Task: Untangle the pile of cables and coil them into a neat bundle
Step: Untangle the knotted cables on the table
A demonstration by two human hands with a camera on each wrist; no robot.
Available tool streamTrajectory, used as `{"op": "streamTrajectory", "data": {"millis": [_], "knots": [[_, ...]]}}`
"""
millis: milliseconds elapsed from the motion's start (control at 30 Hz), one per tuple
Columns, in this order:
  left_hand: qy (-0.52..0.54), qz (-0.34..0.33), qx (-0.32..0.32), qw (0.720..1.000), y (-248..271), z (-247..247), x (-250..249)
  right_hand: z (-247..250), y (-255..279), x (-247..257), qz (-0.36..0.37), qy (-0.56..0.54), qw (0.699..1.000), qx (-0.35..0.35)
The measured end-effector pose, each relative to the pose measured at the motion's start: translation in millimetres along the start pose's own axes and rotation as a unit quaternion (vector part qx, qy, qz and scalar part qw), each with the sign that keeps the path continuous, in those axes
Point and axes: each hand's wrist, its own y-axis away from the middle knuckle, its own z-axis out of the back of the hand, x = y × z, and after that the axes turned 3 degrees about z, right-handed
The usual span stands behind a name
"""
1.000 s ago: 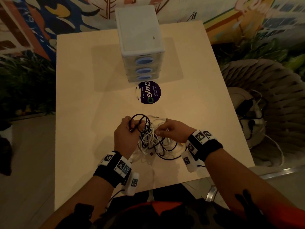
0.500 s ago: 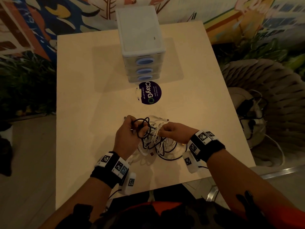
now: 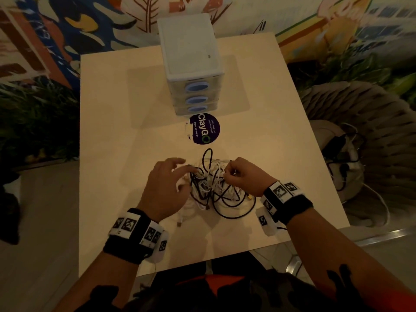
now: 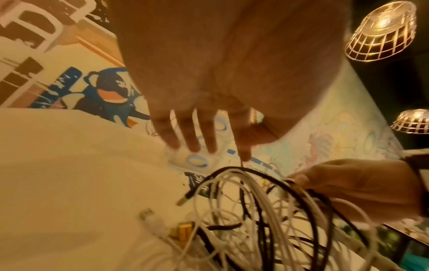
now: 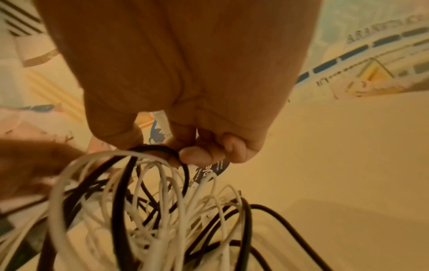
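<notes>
wall: painted mural (image 3: 67,30) | table (image 3: 112,154): pale | lamps (image 4: 380,29): wire-caged, lit | chair (image 3: 371,131): ribbed

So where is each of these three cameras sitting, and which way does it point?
Head: worn on the head, looks down at the table, cables, drawer box; both forearms and hands show.
Left wrist: looks along the left hand's straight fingers.
Right wrist: looks along the right hand, pinching a black cable.
All share the cables and sticker.
</notes>
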Motion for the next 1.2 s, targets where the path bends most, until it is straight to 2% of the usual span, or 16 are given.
{"op": "streamTrajectory", "data": {"millis": [67,100,133,200,267,333,467,600,733,833,900,967,1067,1133,1200], "knots": [[-0.03,-0.027,-0.08,0.996,-8.0,-3.2,-19.4,-3.3,-0.9,1.3,0.028,0.038,0.999,-0.016],[-0.039,-0.054,-0.083,0.994,-12.8,-5.4,-31.4,-4.2,-0.4,2.3,0.033,0.052,0.998,-0.023],[-0.051,-0.088,-0.064,0.993,-17.9,-9.1,-42.2,-4.9,0.5,3.2,0.038,0.063,0.997,-0.028],[-0.069,-0.129,0.014,0.989,-28.5,-18.5,-55.9,-5.3,3.7,5.1,0.048,0.069,0.996,-0.038],[-0.072,-0.105,0.082,0.988,-38.8,-27.1,-57.5,-4.6,7.7,3.6,0.047,0.062,0.996,-0.047],[-0.085,-0.073,0.102,0.988,-45.0,-32.7,-51.3,-3.1,13.0,1.0,0.027,0.048,0.998,-0.043],[-0.097,-0.08,0.075,0.989,-41.0,-33.6,-37.7,-2.6,20.9,-4.2,0.006,-0.006,0.997,-0.081],[0.023,-0.004,0.086,0.996,-33.4,-32.8,-36.6,-4.1,21.5,-6.8,-0.019,-0.07,0.987,-0.147],[-0.079,0.03,0.089,0.992,-39.9,-37.0,-32.5,-4.1,20.9,-2.7,-0.013,-0.092,0.982,-0.165],[-0.081,0.043,0.071,0.993,-42.7,-38.2,-29.5,-3.7,21.6,-1.7,-0.014,-0.094,0.979,-0.179],[-0.086,0.027,0.045,0.995,-42.8,-36.4,-29.4,-2.6,21.5,-5.7,-0.026,-0.072,0.984,-0.16],[-0.109,-0.02,0.008,0.994,-41.9,-32.0,-31.2,1.3,23.5,-7.7,-0.02,-0.031,0.991,-0.132],[-0.159,-0.09,-0.013,0.983,-41.1,-29.7,-36.3,9.6,27.3,2.4,0.053,0.04,0.99,-0.125],[-0.161,-0.105,-0.019,0.981,-41.1,-29.9,-41.8,13.3,23.1,14.4,0.085,0.027,0.989,-0.118],[-0.148,-0.096,-0.017,0.984,-40.3,-30.7,-46.5,14.8,14.6,22.5,0.078,0.021,0.992,-0.097]]}}
